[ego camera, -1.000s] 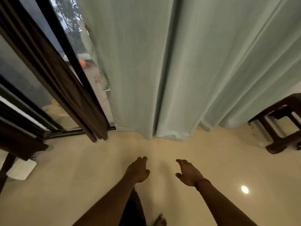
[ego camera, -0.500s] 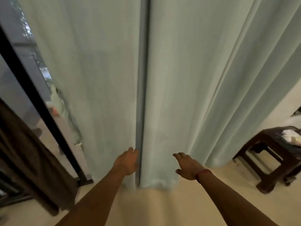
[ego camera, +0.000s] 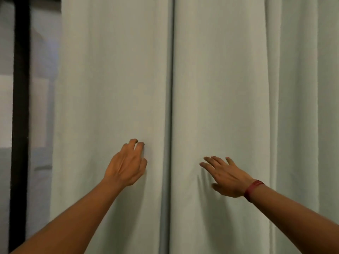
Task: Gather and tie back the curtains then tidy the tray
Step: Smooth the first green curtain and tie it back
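View had lifted since half a second before: floor and stool out of sight, curtain [ego camera: 220, 70] filling the frame beside a dark window frame [ego camera: 20, 107]. Both arms reached forward and up, one on each side of the centre seam. Fingers of left hand [ego camera: 126, 164] loosely bent, tips on the left panel, no fold gripped. Fingers of right hand [ego camera: 225, 176] spread straight, pressing the right panel, cloth creased beneath. Red band [ego camera: 254, 189] on that wrist.

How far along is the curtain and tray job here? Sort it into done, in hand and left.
Done: nothing yet; the curtain hangs spread and untied. In hand: the left hand presses curled fingers into the fabric and the right hand lies flat on it, either side of a deep fold; no bunch is gathered. Left: gathering, tying, then the tray, which is out of view.
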